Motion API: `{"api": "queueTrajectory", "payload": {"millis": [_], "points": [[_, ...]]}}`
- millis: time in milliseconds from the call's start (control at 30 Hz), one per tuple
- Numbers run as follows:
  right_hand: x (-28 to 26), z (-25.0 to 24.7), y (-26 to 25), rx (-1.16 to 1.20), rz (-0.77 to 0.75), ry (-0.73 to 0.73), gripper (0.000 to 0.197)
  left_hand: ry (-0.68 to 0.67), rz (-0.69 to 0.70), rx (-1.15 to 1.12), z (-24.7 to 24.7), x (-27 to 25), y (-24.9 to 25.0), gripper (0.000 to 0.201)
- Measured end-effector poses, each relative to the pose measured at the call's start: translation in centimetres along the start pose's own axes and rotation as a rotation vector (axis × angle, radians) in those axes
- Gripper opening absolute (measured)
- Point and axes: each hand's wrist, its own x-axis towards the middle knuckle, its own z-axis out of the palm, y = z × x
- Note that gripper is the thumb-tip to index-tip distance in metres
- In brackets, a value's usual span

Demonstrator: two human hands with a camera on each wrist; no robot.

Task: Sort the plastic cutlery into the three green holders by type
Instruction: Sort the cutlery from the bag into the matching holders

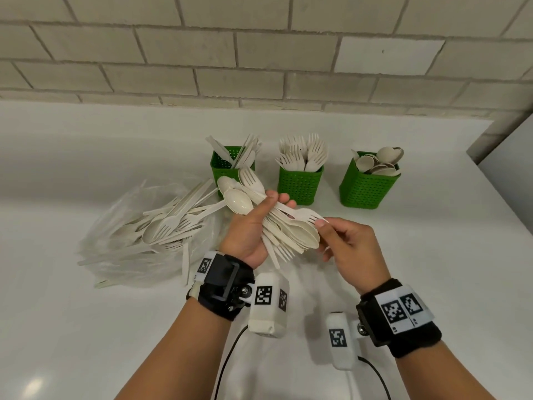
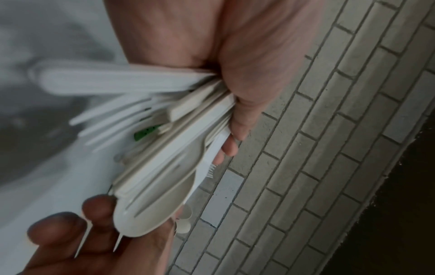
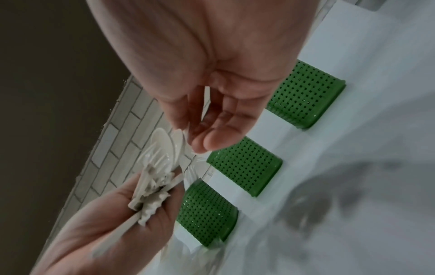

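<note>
The white tabletop runs back to a pale brick wall. On it, to my left, lies a crumpled clear plastic bag with a loose heap of cutlery on top — cream-coloured forks, spoons and knives, all crossed over one another. Beyond my hands stand the three green holders in a row, perforated and square-sided: the left holder has knives with a few forks and a spoon leaning out of it, the middle holder is packed with forks, tines up, and the right holder carries spoons, bowls up. My left hand is curled tight round a mixed bundle of the same matte cream pieces, held above the tabletop in front of the holders — spoon bowls and fork tines fan out at both ends. My right hand pinches the tines of one fork that sticks out of the bundle, between thumb and forefinger, the other fingers loosely bent below.
</note>
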Motion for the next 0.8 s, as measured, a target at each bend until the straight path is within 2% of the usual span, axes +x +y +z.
{"api": "queueTrajectory", "payload": {"millis": [33,133,200,333,367,433,500,567,633,700,767,800], "points": [[0.0,0.1,0.0,0.026,-0.007,0.026,0.017,-0.001,-0.010,-0.004,0.0,-0.1,0.0,0.004],[0.4,0.0,-0.2,0.223,0.020,0.179,0.014,0.000,-0.021,-0.009,0.1,-0.4,0.1,0.029],[0.7,-0.4,-0.6,0.328,0.047,0.228,0.011,0.011,-0.008,0.003,0.1,-0.5,0.1,0.035],[0.9,0.3,-1.3,0.555,0.111,0.061,0.023,-0.009,-0.037,0.033,1.0,-0.7,-0.2,0.026],[1.2,0.3,-1.6,0.579,0.095,0.078,0.020,-0.009,-0.042,0.039,1.1,-0.7,-0.3,0.017],[2.3,-0.4,-2.3,0.676,0.069,0.221,0.017,0.007,-0.031,0.050,1.1,-0.6,-0.2,0.004],[3.1,-2.1,-3.2,0.910,0.120,0.362,0.027,0.037,-0.018,0.041,0.8,-0.4,0.2,0.005],[3.3,-3.4,-3.6,1.023,0.142,0.401,0.028,0.065,-0.004,0.022,0.3,-0.3,0.8,0.005],[2.9,-3.2,-3.6,0.830,0.175,0.361,0.023,0.072,0.010,0.002,0.0,-0.2,1.4,0.005],[1.9,-1.9,-2.6,0.437,0.160,0.270,0.019,0.063,0.018,-0.019,0.0,-0.1,1.8,0.006],[0.9,-0.2,-2.1,0.172,0.136,0.099,0.004,0.055,0.027,-0.034,0.2,0.0,2.0,0.008],[0.4,0.7,-2.3,0.134,0.118,0.016,0.009,0.048,0.028,-0.033,0.3,0.0,2.0,0.011]]}}
